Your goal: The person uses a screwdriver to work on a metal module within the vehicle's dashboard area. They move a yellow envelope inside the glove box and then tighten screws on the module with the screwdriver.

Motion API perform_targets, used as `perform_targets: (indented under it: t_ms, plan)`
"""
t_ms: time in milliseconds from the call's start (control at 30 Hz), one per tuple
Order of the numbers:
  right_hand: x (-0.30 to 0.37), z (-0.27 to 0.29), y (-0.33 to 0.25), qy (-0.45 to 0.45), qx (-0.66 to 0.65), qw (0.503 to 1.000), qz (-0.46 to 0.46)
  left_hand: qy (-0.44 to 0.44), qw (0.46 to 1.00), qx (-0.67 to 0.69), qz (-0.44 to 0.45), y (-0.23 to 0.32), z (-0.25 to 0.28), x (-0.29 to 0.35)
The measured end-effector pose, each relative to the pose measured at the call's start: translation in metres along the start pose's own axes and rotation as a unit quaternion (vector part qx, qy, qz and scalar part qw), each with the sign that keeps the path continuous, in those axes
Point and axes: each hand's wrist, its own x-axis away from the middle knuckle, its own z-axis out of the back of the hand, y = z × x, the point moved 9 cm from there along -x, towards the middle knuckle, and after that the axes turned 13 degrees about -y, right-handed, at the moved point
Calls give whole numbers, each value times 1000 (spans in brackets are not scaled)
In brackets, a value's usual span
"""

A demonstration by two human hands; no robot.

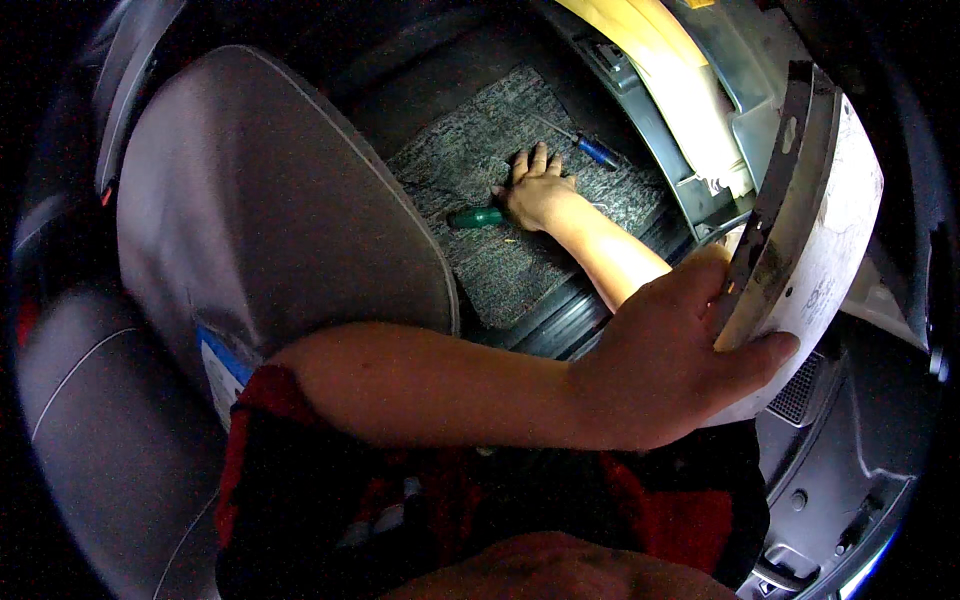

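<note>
Your left hand (660,360) grips white panel (835,225); hold steady. Right hand (543,195) splayed flat on mat (505,275); brace clear of blue screwdriver (597,153).

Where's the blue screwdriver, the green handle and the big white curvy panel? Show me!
Blue screwdriver (594,150): head view, on its handle.
Green handle (475,217): head view, on its middle.
White panel (827,245): head view, on its pale outer face.

I'm looking into a dark car (385,75). A big grey seat (270,200) is on the left, a black door (850,450) low on the right. Bright light (690,110) shines between them.
</note>
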Motion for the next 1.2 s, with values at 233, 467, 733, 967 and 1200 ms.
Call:
perform_targets:
  t_ms: [233,467,733,967,1200]
  plan:
    - [-19,-24,-6,-36,11,995,-93,-3,998,62,1,-6,-6,-2]
    - [-22,-22,-40,-93,22,986,-133,33,997,74,1,-17,9,6]
    - [-9,-39,-116,-82,49,992,80,7,995,94,18,-9,0,-1]
    - [23,-41,-120,-189,112,928,300,16,992,115,47,-31,5,-3]
    - [255,55,81,284,-360,814,357,-196,964,-168,60,-17,-34,-4]
